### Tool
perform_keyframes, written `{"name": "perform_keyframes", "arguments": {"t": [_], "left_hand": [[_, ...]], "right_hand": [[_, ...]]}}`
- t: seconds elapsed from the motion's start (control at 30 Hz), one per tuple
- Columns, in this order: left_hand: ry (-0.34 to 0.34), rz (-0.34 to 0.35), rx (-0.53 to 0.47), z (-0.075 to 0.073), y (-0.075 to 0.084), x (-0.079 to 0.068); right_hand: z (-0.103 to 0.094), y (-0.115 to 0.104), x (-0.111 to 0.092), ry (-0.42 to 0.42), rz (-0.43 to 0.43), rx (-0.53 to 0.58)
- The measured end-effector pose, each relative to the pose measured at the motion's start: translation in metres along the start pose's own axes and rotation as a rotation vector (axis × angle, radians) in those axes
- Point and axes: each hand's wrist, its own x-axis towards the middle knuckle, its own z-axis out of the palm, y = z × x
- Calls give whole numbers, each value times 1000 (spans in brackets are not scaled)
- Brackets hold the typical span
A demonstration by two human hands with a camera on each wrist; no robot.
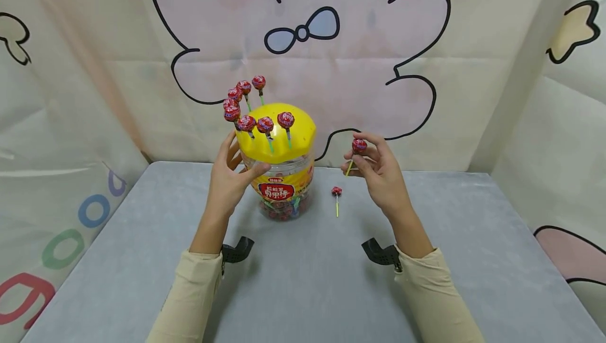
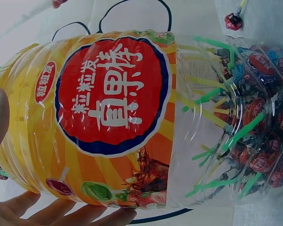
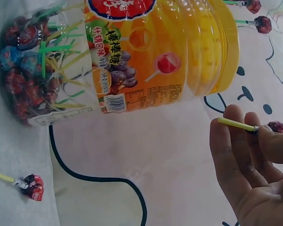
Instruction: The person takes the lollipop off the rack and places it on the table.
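Observation:
A clear plastic candy jar [image 1: 284, 193] with a yellow lid [image 1: 297, 138] stands on the table, lollipops visible inside. Several red-wrapped lollipops [image 1: 285, 120] stick up from the lid, lined along its left and front edge. My left hand [image 1: 229, 174] grips the jar's left side near the lid, the thumb in front and the fingers [image 2: 61, 212] along its side. To the right of the jar, my right hand [image 1: 379, 172] pinches a red-wrapped lollipop [image 1: 359, 146] between thumb and fingers. Its yellow stick [image 3: 236, 124] points down toward the table.
Another red lollipop [image 1: 336, 191] with a yellow stick lies on the grey table [image 1: 303, 290], right of the jar. Behind the table hangs a pale cloth [image 1: 360, 80] with a cartoon drawing. Black wrist mounts [image 1: 238, 250] sit at both sleeves.

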Motion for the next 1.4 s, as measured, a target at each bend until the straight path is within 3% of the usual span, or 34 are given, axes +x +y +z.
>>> {"name": "perform_keyframes", "arguments": {"t": [0.53,1.1,1.4], "left_hand": [[13,-2,15,-2,1,0],[13,-14,23,0,2,3],[5,1,21,0,2,2]], "right_hand": [[-10,22,3,-22,116,-189],[-25,39,7,-21,199,-206],[-31,56,7,-34,295,-208]]}}
